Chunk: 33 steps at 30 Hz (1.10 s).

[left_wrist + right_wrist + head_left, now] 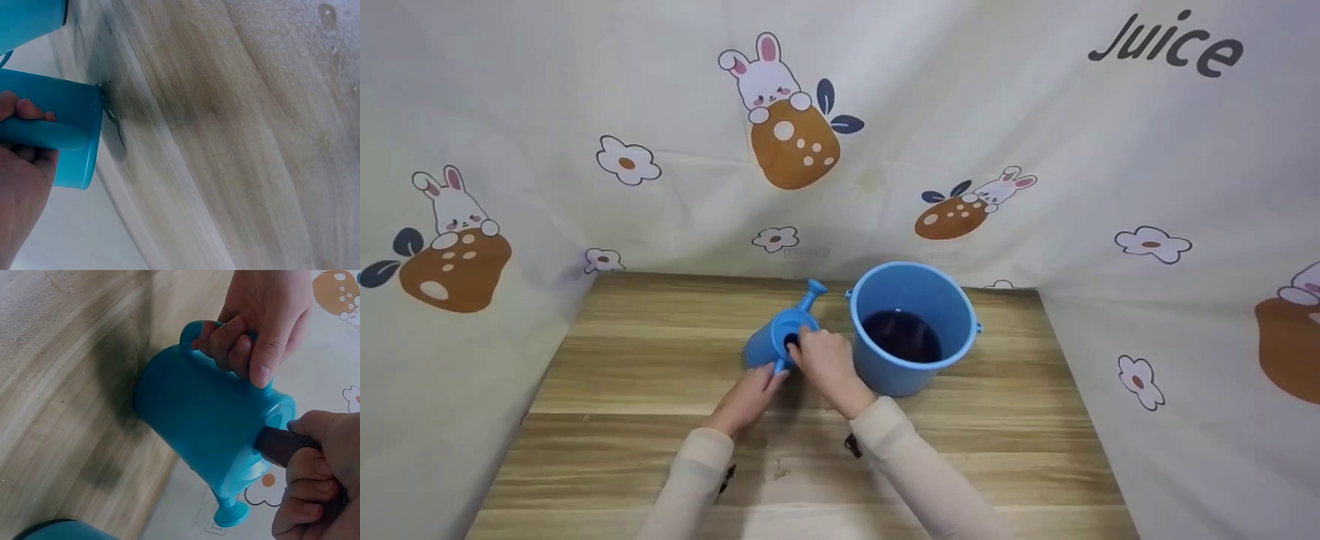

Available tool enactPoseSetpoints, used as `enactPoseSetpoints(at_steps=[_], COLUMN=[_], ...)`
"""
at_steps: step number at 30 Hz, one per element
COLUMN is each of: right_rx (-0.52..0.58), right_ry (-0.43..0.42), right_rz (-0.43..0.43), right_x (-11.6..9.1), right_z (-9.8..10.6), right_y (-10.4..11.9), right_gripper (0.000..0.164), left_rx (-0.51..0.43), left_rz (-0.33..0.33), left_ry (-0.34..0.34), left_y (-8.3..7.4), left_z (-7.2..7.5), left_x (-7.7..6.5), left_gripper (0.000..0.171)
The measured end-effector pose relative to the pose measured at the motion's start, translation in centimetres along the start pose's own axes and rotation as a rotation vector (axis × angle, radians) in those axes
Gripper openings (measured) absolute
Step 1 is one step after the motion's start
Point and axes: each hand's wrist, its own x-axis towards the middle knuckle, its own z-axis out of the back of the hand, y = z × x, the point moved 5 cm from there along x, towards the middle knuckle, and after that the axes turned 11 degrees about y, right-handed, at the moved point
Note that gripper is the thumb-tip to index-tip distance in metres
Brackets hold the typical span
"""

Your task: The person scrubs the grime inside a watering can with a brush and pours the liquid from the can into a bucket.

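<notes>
A small blue watering can [763, 348] stands on the wooden table, its spout [811, 295] pointing away and to the right. My left hand [746, 399] grips the can's handle [48, 134], fingers wrapped around it. From the right, my right hand [829, 367] reaches to the can's top opening. It holds a dark, rounded, stick-like object [284, 444], whose far end goes into the opening and is hidden there. The kind of dark object cannot be made out.
Close on the right stands a larger blue bucket [889, 379] with dark liquid [901, 337] in it. Wet spots [780, 472] mark the table's near part. A printed cloth [682, 210] with rabbits and flowers walls off the back and sides.
</notes>
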Motion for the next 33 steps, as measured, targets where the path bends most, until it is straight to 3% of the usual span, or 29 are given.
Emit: enactPoseSetpoints(at_steps=[7,15,22,27,33], right_rx=[0.029,0.024,-0.015,-0.019,0.035], right_ry=[0.053,0.025,0.075,0.098,0.105], right_rz=[0.035,0.11,0.237,0.283,0.334], right_x=[-0.1,-0.3,-0.4,-0.4,-0.3], right_z=[-0.1,0.6,0.7,1.1,1.9], right_y=[-0.5,-0.5,-0.2,-0.4,-0.8], right_gripper=[0.031,0.03,0.007,0.016,0.011], left_rx=[-0.009,0.012,0.015,0.01,0.072], left_rz=[0.004,-0.009,0.005,0.019,-0.024], left_ry=[0.001,-0.007,-0.026,-0.013,-0.027], left_y=[0.0,-0.2,-0.1,0.0,-0.3], left_z=[0.0,0.1,0.0,-0.1,0.0], left_x=[0.2,0.2,0.1,0.1,0.0], left_gripper=[0.027,0.025,0.025,0.025,0.027])
